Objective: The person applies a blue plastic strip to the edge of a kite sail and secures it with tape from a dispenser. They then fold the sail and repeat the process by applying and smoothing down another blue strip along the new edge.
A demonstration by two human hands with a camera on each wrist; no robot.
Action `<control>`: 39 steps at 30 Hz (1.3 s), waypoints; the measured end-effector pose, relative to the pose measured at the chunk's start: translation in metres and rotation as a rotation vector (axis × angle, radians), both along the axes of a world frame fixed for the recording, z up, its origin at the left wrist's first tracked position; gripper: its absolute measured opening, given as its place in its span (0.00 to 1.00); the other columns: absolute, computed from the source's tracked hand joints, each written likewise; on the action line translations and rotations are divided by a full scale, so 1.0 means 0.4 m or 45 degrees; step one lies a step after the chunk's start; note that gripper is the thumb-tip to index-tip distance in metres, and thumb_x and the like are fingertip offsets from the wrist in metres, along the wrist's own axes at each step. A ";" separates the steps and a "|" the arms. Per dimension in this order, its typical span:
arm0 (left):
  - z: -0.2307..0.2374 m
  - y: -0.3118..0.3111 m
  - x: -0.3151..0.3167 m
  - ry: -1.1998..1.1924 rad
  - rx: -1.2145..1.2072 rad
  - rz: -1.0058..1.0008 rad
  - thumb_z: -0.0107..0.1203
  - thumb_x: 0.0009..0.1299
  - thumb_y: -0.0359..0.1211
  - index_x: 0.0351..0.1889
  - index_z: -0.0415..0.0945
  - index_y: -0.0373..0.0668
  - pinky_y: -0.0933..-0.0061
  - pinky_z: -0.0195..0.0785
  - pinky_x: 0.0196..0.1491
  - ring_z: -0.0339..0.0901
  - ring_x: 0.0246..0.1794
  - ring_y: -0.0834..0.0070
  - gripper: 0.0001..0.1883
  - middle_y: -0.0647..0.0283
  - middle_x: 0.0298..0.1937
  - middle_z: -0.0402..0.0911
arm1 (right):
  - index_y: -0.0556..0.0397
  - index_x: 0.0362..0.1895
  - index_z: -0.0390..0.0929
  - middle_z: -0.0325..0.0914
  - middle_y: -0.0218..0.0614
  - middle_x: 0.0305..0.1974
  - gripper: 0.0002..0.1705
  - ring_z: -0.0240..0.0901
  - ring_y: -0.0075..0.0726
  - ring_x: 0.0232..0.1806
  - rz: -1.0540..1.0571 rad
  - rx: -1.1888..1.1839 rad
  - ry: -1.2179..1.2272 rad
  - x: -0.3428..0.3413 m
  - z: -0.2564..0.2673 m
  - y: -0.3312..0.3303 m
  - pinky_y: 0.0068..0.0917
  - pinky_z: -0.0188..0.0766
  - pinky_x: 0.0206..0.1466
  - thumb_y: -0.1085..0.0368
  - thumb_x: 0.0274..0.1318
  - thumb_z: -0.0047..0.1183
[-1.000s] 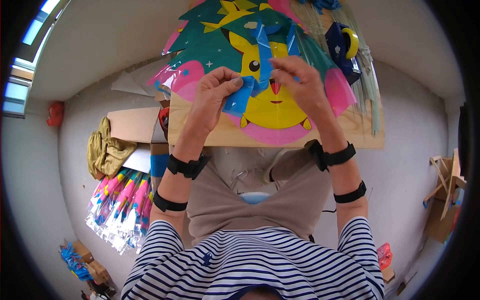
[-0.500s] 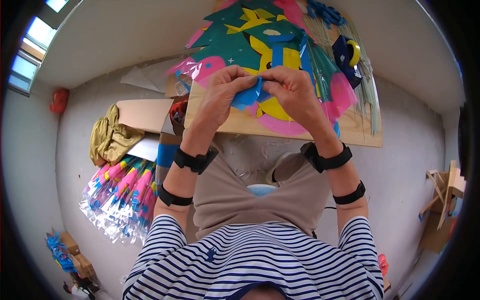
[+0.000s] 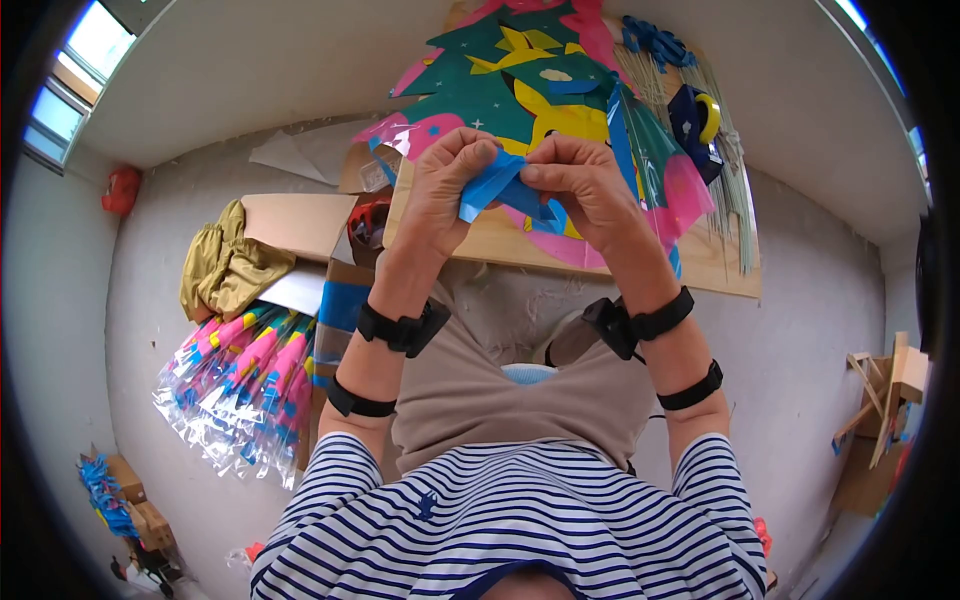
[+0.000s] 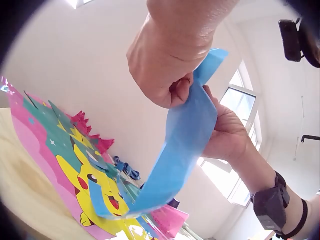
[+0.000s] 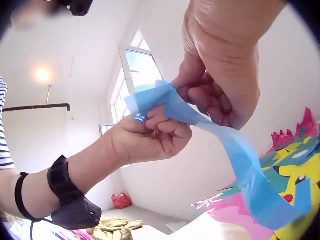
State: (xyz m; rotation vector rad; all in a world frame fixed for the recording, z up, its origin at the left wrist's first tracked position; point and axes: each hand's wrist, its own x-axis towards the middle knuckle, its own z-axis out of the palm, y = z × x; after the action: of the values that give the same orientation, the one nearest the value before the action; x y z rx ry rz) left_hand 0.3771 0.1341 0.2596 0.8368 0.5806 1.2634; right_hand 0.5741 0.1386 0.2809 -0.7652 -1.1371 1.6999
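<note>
A blue plastic strip [image 3: 490, 186] is stretched between my two hands, above the near part of the table. My left hand [image 3: 447, 185] pinches one end between thumb and fingers, and a short end sticks out past it. Close beside it, my right hand [image 3: 588, 190] pinches the strip with thumb and forefinger. In the right wrist view the strip [image 5: 242, 162] is folded at the fingertips, and a long tail curves down over a printed plastic sheet [image 3: 490, 105]. That sheet is green and pink with a yellow cartoon figure, and it lies flat on the wooden table [image 3: 470, 240].
At the table's right stand a blue tape dispenser [image 3: 690, 130] with yellow tape and a bundle of thin pale sticks [image 3: 735, 200]. Blue ribbons [image 3: 655, 40] lie at the back. Left of the table are cardboard boxes [image 3: 300, 225], a mustard cloth [image 3: 235, 262] and several folded printed sheets [image 3: 240, 385].
My right hand has moved left and down to meet the left hand and now pinches the strip. The hands have since drawn slightly apart. The head view has shifted a little.
</note>
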 end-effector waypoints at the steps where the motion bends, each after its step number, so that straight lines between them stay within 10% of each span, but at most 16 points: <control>1: 0.005 -0.005 0.001 -0.012 -0.008 0.022 0.67 0.70 0.40 0.43 0.78 0.43 0.82 0.73 0.26 0.78 0.27 0.83 0.13 0.69 0.32 0.81 | 0.57 0.37 0.84 0.81 0.29 0.31 0.06 0.75 0.22 0.31 0.013 -0.026 0.018 -0.001 -0.005 -0.002 0.20 0.71 0.37 0.74 0.53 0.66; 14: 0.021 -0.048 0.005 0.346 0.097 0.130 0.67 0.67 0.26 0.40 0.80 0.37 0.86 0.75 0.36 0.81 0.32 0.85 0.08 0.64 0.34 0.86 | 0.59 0.45 0.83 0.82 0.27 0.38 0.16 0.75 0.19 0.40 0.012 0.104 -0.185 -0.025 0.014 -0.074 0.18 0.68 0.48 0.67 0.51 0.66; 32: 0.010 -0.084 -0.016 0.266 -0.013 0.074 0.66 0.70 0.31 0.43 0.79 0.40 0.84 0.74 0.32 0.80 0.31 0.84 0.09 0.67 0.36 0.83 | 0.56 0.35 0.86 0.80 0.27 0.28 0.06 0.71 0.20 0.28 -0.294 -0.006 -0.108 -0.012 -0.047 -0.098 0.20 0.67 0.35 0.67 0.60 0.62; 35: 0.017 -0.083 -0.083 0.012 0.064 -0.103 0.63 0.73 0.34 0.46 0.78 0.40 0.84 0.73 0.30 0.80 0.31 0.83 0.10 0.67 0.37 0.83 | 0.59 0.29 0.84 0.82 0.32 0.25 0.06 0.72 0.26 0.23 -0.485 0.066 -0.282 -0.018 -0.056 -0.104 0.25 0.69 0.30 0.69 0.58 0.60; 38: 0.075 -0.086 -0.213 -0.356 0.127 -0.029 0.61 0.73 0.36 0.50 0.76 0.39 0.80 0.70 0.35 0.75 0.27 0.82 0.14 0.67 0.35 0.81 | 0.59 0.28 0.83 0.85 0.41 0.29 0.07 0.78 0.42 0.26 -0.615 1.180 -1.342 0.025 -0.232 -0.136 0.38 0.73 0.32 0.67 0.55 0.57; 39: 0.128 -0.091 -0.272 -0.512 0.141 0.053 0.62 0.72 0.36 0.52 0.75 0.38 0.76 0.69 0.41 0.71 0.24 0.81 0.16 0.68 0.34 0.80 | 0.56 0.28 0.82 0.83 0.43 0.29 0.04 0.80 0.47 0.31 -0.327 1.145 -1.591 0.036 -0.311 -0.171 0.41 0.74 0.36 0.69 0.48 0.58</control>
State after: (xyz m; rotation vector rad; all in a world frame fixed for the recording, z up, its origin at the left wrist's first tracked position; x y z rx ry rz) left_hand 0.2684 0.0976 0.3107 0.6380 0.2082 1.4637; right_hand 0.5886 0.0701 0.1564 -1.2827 -2.2382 0.2020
